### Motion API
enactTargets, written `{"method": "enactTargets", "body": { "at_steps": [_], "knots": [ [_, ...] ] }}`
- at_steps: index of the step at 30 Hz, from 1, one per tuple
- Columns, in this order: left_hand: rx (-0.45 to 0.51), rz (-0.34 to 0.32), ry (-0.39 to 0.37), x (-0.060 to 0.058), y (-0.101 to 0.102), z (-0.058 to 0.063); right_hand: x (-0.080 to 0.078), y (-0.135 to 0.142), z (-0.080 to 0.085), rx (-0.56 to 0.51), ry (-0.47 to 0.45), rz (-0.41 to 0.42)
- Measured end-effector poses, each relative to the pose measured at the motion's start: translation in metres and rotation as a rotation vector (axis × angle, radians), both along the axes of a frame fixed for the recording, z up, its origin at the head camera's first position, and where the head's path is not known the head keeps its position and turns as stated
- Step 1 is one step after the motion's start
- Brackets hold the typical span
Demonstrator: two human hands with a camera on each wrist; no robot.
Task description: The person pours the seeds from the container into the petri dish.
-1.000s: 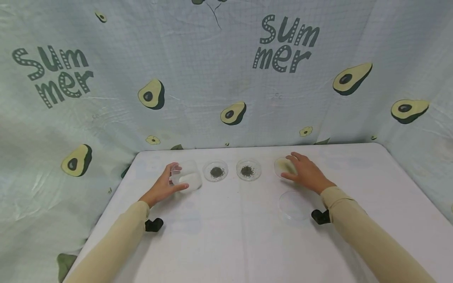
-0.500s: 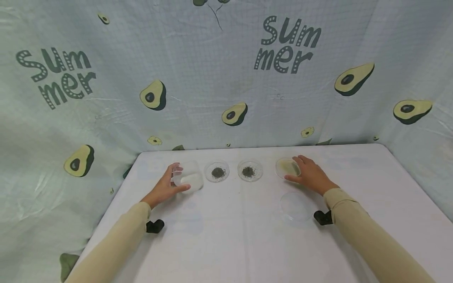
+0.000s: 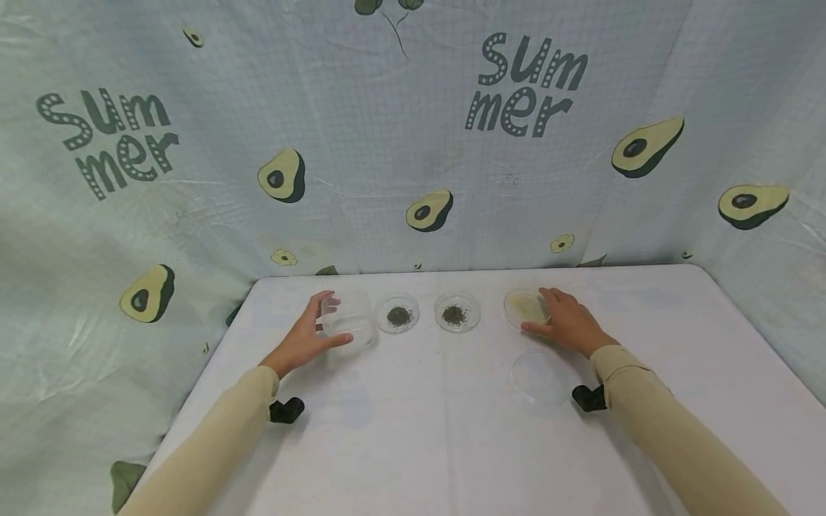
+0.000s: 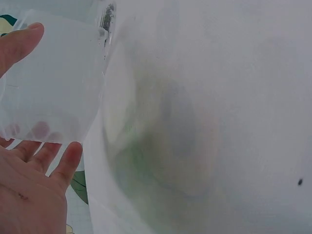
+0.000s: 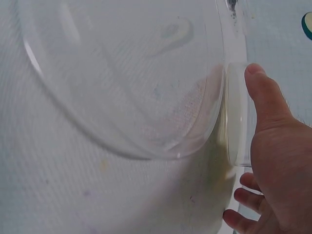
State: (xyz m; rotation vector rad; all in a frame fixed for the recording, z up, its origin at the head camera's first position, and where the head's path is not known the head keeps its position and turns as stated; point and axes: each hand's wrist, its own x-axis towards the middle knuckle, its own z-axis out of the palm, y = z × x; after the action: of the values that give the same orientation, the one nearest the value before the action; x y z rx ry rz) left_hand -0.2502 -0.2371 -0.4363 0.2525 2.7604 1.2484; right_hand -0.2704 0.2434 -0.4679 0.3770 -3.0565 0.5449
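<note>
In the head view my left hand (image 3: 302, 340) grips a clear, box-like plastic container (image 3: 361, 333) at the table's back left. The left wrist view shows the thumb on one side of this translucent container (image 4: 58, 73), fingers on the opposite side. Over at the back right, my right hand (image 3: 569, 322) holds the edge of a petri dish (image 3: 510, 297) with pale yellow contents (image 3: 525, 308). Its thumb (image 5: 265, 95) lies along the dish in the right wrist view; the fingers curl near the other edge.
Between the hands stand two petri dishes, the left one (image 3: 387, 304) and the right one (image 3: 470, 307), each with dark granules. A clear round lid (image 3: 538, 376) lies nearer on the white table (image 3: 400, 444). A printed cloth (image 3: 361, 143) hangs behind.
The left hand has tilted or lifted the container slightly, and the white patch in it looks fainter. The right hand has drawn its spread fingers in from above the yellow dish to its right edge.
</note>
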Motion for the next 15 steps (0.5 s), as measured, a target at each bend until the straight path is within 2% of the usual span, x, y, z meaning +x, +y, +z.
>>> {"method": "enactTargets", "body": {
  "at_steps": [4,15],
  "knots": [
    [-0.001,-0.013,0.001,0.000,0.005,0.002,0.000,-0.001,-0.001,0.013,-0.013,-0.006],
    [-0.017,-0.066,0.063,-0.002,0.020,0.015,0.000,-0.004,0.002,0.066,-0.017,-0.025]
  ]
}}
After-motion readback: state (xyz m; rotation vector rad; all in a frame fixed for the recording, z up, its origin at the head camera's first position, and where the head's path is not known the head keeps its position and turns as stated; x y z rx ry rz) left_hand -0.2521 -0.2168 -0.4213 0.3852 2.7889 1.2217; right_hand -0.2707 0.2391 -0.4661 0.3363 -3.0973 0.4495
